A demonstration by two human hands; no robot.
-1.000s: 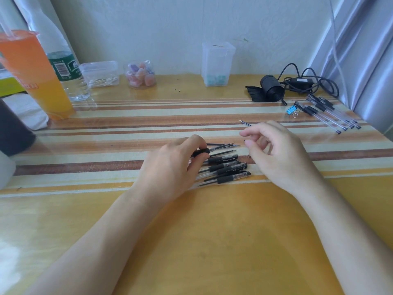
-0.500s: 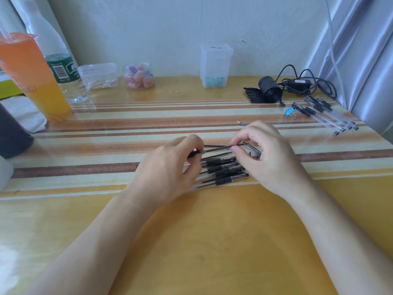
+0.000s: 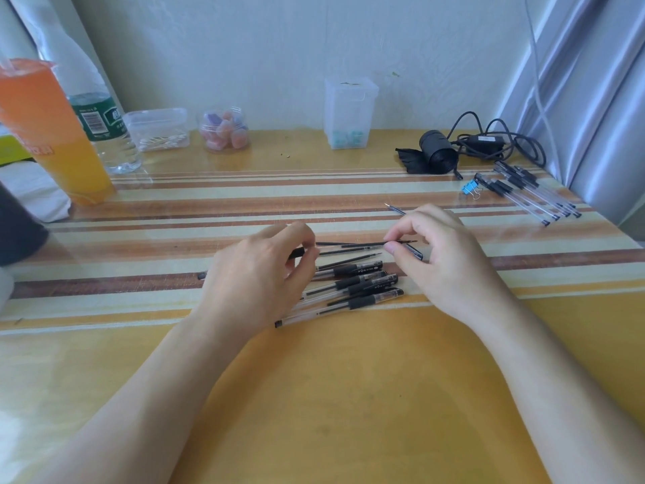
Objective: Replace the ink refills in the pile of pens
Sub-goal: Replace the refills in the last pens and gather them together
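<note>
Where the striped band crosses the middle of the counter (image 3: 314, 396), the left hand (image 3: 258, 277) is curled, thumb and forefinger pinching the black end of a pen (image 3: 296, 253). The rest of that pen is hidden beneath the hand. Just right of it, on the near side, lies the pile of pens (image 3: 356, 286): clear barrels with black rubber grips, side by side and touching. A thin black refill (image 3: 349, 244) runs from beside the left fingertips to the right hand (image 3: 446, 263), which pinches it near its tip between thumb and forefinger, the other fingers loosely curled. A small dark part (image 3: 415, 253) sits below that thumb; what it is cannot be determined. Further loose refills (image 3: 349, 253) lie between the held one and the pile.

Handling: the refill is judged very light, narrow and flexible, so it will likely bow if pushed from its end. Grip it close to the barrel mouth and keep it in line with the barrel. The smooth barrels may roll, so hold them by the rubber grip. Avoid the fine metal point.

Towards the far right corner, a second group of pens (image 3: 534, 193) lies beside a blue binder clip (image 3: 471, 188).
</note>
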